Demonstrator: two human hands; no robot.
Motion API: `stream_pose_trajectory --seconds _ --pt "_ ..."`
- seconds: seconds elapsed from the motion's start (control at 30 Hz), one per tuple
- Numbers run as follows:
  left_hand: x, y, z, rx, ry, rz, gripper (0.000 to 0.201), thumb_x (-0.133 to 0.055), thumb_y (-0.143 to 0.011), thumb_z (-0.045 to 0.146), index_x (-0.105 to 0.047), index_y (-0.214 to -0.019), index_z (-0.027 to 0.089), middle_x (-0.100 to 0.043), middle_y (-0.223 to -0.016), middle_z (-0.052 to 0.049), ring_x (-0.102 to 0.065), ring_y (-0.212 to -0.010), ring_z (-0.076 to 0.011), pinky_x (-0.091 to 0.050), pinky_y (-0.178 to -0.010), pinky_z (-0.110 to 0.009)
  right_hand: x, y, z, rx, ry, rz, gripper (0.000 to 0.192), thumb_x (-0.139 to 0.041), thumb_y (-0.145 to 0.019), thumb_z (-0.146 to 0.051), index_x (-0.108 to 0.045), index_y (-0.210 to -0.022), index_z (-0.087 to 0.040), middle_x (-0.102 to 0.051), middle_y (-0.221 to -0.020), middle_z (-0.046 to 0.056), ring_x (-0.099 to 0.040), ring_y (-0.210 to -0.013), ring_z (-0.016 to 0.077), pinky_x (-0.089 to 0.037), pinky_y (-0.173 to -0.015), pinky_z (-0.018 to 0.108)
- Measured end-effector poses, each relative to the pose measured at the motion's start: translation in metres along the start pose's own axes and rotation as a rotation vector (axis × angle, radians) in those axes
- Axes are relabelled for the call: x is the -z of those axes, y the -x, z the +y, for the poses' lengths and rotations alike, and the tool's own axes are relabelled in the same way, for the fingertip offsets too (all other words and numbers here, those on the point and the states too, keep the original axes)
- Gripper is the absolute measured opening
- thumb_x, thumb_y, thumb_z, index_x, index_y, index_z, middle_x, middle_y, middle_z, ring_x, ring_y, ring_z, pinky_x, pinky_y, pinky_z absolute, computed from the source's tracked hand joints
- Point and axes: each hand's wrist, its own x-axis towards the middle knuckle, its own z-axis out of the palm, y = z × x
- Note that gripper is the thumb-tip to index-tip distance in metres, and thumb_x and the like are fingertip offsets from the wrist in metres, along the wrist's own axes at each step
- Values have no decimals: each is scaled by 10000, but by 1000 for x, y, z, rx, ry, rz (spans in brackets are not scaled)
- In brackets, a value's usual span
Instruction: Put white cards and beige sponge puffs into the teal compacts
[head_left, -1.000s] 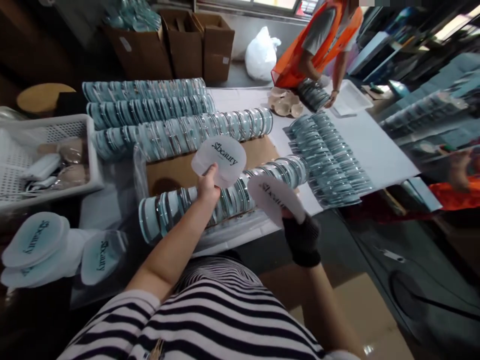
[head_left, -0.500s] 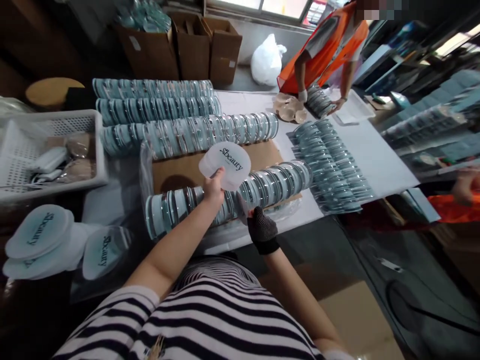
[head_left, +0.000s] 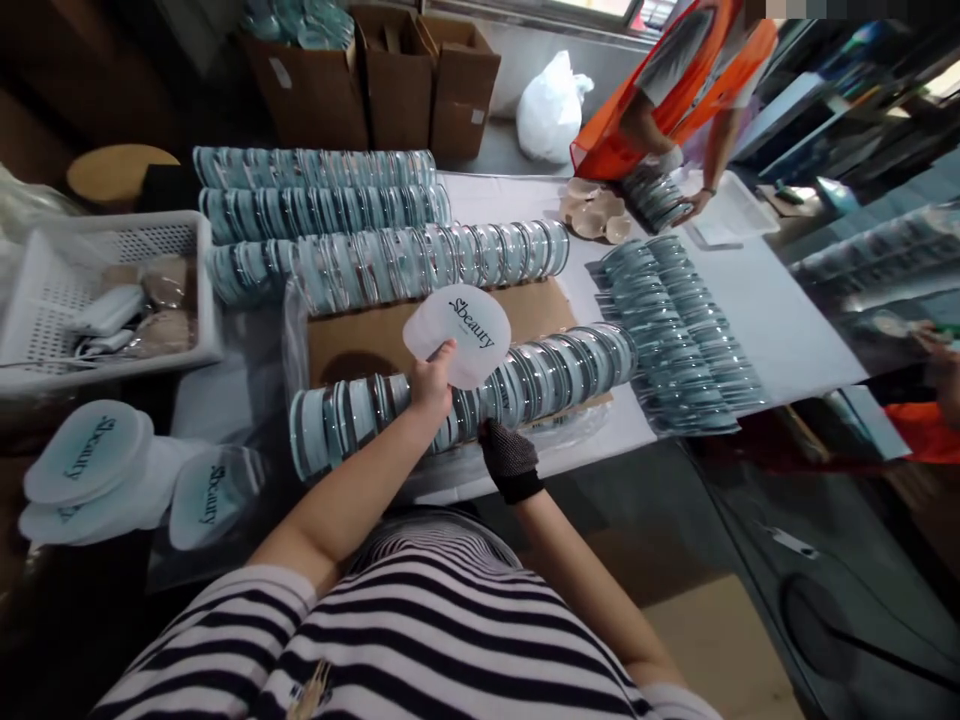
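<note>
My left hand (head_left: 431, 382) is closed on a small stack of rounded white printed sheets (head_left: 459, 330) marked "Sbeauty", thumb on top. The sheets are above a long row of round clear-and-silver discs (head_left: 562, 370) standing on edge. My right hand (head_left: 510, 458), in a dark fingerless glove, is at the near side of this row. Its fingers are bent against the discs, and their tips are mostly hidden. Part of a printed sheet shows between discs just above them. More printed sheets (head_left: 86, 455) are piled at the left, beside a bagged printed sheet (head_left: 214, 500).
Further disc rows (head_left: 435, 265) lie behind a cardboard sheet (head_left: 337, 345). Stacked discs (head_left: 675, 330) cover the table's right part. A white basket (head_left: 206, 300) stands left. Across the table, a person in an orange vest (head_left: 675, 90) handles discs. Cardboard boxes (head_left: 322, 100) stand behind.
My right hand has moved slightly left, and the sheet it held at the row is now mostly hidden among the discs. My left hand still holds its stack. The view has shifted a little.
</note>
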Motion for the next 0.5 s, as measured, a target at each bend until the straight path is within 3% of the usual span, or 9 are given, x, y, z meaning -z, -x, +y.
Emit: stream_pose_trajectory --seconds 0.13,0.23,0.33,0.5 --pt "1 0 -6 -61 -34 -12 491 -831 -714 169 -679 -1180 161 -752 -1113 -106 -689 -1097 -249 -540 -1006 -403 14 -6 15 44 -558 -472 401 -459 -908 -518 -469 -1133 -186 -653 -629 3 -567 -446 149 -332 -436 215" --pt "0 0 -9 -135 -58 -33 503 -836 -714 186 -677 -1191 162 -755 -1104 -98 -683 -1112 -241 -535 -1011 -379 22 -11 17 100 -853 -656 485 -582 -815 -616 -455 -1038 -204 -570 -524 -61 -475 -366 121 -251 -381 201" --pt "-1 1 -10 -170 -105 -20 430 -819 -724 176 -700 -1135 142 -769 -1028 -92 -705 -1052 -231 -541 -992 -360 11 -11 9 51 -1058 -586 512 -609 -784 -638 -459 -1066 -239 -447 -466 -126 -388 -343 105 -263 -379 205" --pt "0 1 -12 -172 -170 19 249 -786 -736 148 -734 -979 126 -774 -972 -88 -724 -967 -224 -565 -931 -345 -27 -7 -6 -66 -998 -82 448 -566 -784 -627 -503 -977 -228 -383 -430 -118 -345 -343 102 -240 -371 226"
